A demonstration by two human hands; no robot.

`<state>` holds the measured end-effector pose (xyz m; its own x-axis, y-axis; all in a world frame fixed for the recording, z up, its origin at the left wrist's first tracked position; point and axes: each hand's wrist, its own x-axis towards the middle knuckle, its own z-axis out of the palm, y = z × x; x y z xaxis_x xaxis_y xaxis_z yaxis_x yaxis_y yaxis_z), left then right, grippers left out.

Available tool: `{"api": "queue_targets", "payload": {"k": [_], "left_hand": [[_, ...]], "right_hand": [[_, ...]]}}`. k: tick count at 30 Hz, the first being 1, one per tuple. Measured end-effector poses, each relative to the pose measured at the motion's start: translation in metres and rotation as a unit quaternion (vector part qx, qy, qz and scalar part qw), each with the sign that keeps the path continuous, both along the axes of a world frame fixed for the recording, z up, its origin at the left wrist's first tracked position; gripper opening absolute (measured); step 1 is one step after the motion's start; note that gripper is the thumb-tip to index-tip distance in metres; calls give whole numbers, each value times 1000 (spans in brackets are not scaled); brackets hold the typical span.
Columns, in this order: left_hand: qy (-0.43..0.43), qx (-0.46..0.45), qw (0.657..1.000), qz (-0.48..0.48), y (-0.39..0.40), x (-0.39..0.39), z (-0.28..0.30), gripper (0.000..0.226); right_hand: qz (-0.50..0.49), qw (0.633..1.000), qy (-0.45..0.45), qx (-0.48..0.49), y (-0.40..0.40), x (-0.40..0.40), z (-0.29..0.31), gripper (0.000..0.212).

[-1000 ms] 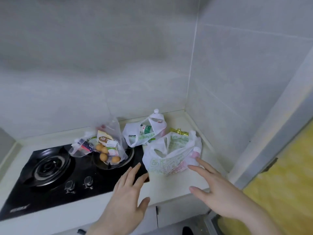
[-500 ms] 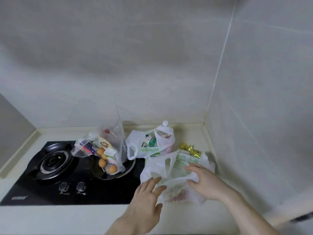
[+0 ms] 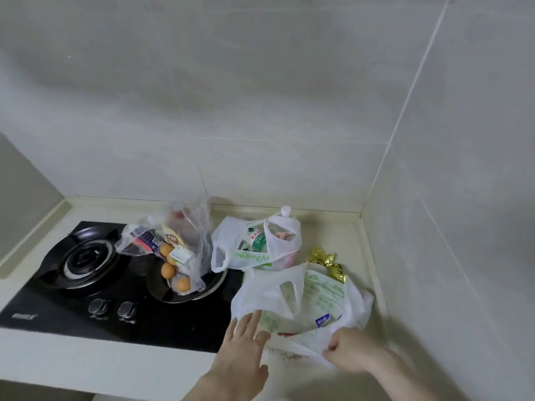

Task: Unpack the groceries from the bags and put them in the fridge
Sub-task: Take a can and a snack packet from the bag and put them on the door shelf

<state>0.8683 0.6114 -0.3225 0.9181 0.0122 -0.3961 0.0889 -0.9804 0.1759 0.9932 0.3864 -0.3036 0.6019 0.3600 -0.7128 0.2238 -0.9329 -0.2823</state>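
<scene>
Walls: pale grey tiled walls (image 3: 260, 96) meet in a corner behind the counter, filling most of the view
Counter: cream worktop (image 3: 86, 369) runs along the front edge and into the corner on the right
Hob: black glass gas hob (image 3: 162, 319) sits set into the counter, left burner (image 3: 82, 260) bare, two round knobs (image 3: 113, 309) near its front edge
Near bag: white plastic bag with green print (image 3: 321, 293) lies on the counter just right of the hob, mouth gaping towards the camera, a blue-labelled packet (image 3: 322, 321) showing inside
Middle bag: second white bag (image 3: 240, 250) stands behind it, a bottle with a green label (image 3: 257, 241) inside and a white bottle cap (image 3: 286, 211) poking out the top
Clear bag: transparent bag (image 3: 191, 241) slumps over the right burner, packets and orange round fruit (image 3: 168, 270) visible through it
Left hand: left hand (image 3: 240, 351) has fingers straight and spread, resting flat on the near bag's left rim
Right hand: right hand (image 3: 351, 353) has fingers curled, pinching the near bag's front edge
Gold wrappers: shiny gold sweets (image 3: 328, 263) peek out behind the near bag, touching its back edge
</scene>
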Motion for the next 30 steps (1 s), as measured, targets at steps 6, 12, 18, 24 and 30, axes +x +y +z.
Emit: {"api": "queue_targets", "payload": {"k": [6, 12, 18, 24, 30], "left_hand": [[-84, -36, 993, 76, 5, 3, 12, 55], [-139, -56, 986, 72, 13, 10, 3, 37], [-159, -91, 983, 9, 3, 28, -6, 51], [-28, -5, 997, -66, -19, 43, -18, 60], [6, -30, 990, -138, -29, 48, -19, 23]], "right_hand": [[-22, 995, -42, 90, 4, 9, 9, 20], [-71, 971, -175, 149, 37, 59, -12, 19], [23, 995, -92, 5, 49, 78, -61, 43], [80, 987, -119, -69, 34, 73, -81, 24], [92, 981, -151, -77, 37, 70, -86, 15]]}}
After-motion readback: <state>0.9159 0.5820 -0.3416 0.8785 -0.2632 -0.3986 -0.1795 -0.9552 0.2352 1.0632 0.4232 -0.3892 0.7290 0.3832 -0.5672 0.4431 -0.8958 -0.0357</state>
